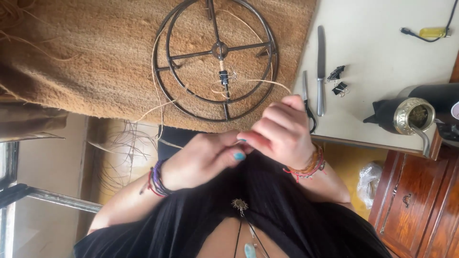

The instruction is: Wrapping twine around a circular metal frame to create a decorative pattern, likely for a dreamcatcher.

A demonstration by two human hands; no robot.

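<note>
**Fibre strand pinched in both hands, frame barely wrapped**

Both hands are up close to the chest, fingertips meeting. Left hand (203,160) is closed, thumb and fingers pinching something thin; right hand (282,131) is curled over it, fingertips pressed together on the same spot. What's held looks like the end of the pale fibre strand (267,82), which runs from the right hand's knuckles back toward the frame. The exact grip point is hidden between the fingers.

The round metal frame (217,57) lies flat on the woven brown mat (95,57), well apart from the hands. It has double rings, four spokes and a centre hub.

Progress, judged from what shows:
- One spoke below the hub carries a short wrapped section, held by a binder clip (224,79).
- A strand follows the left side of the ring loosely, not bound.
- The remaining spokes and the rings are bare metal. Most of the wrapping looks undone.

On the bench (373,67) to the right: a table knife (321,67), scissors (308,102) partly behind the right hand, two spare black clips (338,81), a metal-rimmed cup with a straw (413,117). Loose fibre bundle (122,153) hangs below the mat edge.
</note>
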